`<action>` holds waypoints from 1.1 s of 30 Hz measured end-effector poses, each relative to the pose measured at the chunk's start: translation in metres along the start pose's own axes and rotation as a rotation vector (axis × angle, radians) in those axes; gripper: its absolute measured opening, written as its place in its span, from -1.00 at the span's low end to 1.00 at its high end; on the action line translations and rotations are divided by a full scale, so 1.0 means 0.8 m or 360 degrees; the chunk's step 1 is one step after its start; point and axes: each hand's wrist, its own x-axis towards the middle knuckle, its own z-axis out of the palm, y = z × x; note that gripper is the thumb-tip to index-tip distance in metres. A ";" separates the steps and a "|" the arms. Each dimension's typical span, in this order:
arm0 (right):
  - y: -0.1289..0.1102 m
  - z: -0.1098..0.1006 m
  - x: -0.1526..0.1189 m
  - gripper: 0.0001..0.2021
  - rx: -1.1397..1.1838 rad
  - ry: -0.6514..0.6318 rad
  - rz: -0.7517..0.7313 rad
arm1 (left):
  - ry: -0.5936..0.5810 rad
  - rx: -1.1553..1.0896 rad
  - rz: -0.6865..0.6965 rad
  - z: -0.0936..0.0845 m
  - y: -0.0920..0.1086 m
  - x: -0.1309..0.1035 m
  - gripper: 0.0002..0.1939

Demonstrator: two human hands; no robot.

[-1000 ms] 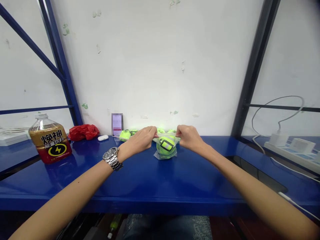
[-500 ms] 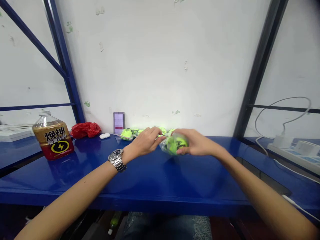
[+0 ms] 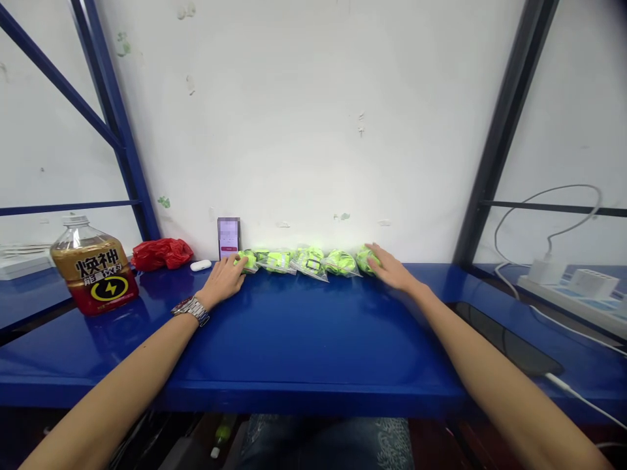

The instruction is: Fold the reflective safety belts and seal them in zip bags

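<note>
Several clear bags with bright yellow-green contents lie in a row along the wall on the blue table. My left hand, with a metal watch on its wrist, rests against the leftmost bag, fingers apart. At the other end, my right hand touches the rightmost bag from its right side, its fingers extended around it. Between the hands sit the middle bag and its neighbours, touching or nearly touching one another.
Behind my left hand a phone leans on the wall. A white case, a red plastic bag and a large bottle stand left. At right lie a dark phone on a cable and a power strip.
The bag that was in my hands is now down at the right end of the row. My hands have moved apart, the left to the row's left end, the right to its right end.
</note>
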 end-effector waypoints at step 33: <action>-0.139 -0.018 -0.010 -0.73 0.0182 0.0261 -0.0430 | 0.0237 -0.0239 0.1174 -0.091 0.192 -0.009 -0.76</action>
